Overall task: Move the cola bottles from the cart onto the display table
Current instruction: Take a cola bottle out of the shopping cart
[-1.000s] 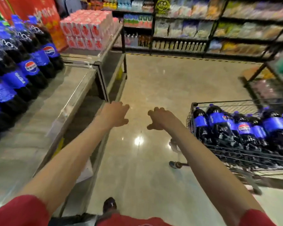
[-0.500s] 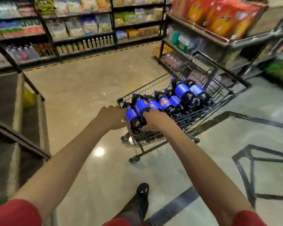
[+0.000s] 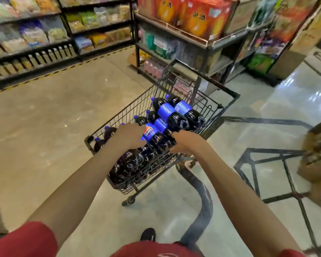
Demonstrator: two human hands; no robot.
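Observation:
A black wire shopping cart (image 3: 137, 106) stands in front of me, holding several dark cola bottles with blue labels and blue caps, lying on their sides. My left hand (image 3: 131, 135) lies over the bottles near the cart's left side, fingers curled down onto one cola bottle (image 3: 154, 135). My right hand (image 3: 186, 141) reaches in from the right and its fingers curl on the lower end of a bottle there. Two more cola bottles (image 3: 172, 110) lie at the cart's far end. The display table is out of view.
Stocked shelves (image 3: 35, 43) run along the back left. A metal rack (image 3: 208, 43) with orange boxes stands right behind the cart. A black wire frame stand (image 3: 278, 173) and brown boxes (image 3: 317, 154) are at the right. Open floor lies to the left.
I have turned from the display table to the cart. Both hands, empty in mid-air a second ago, have reached into the cart and now rest on bottles; the cart is closer.

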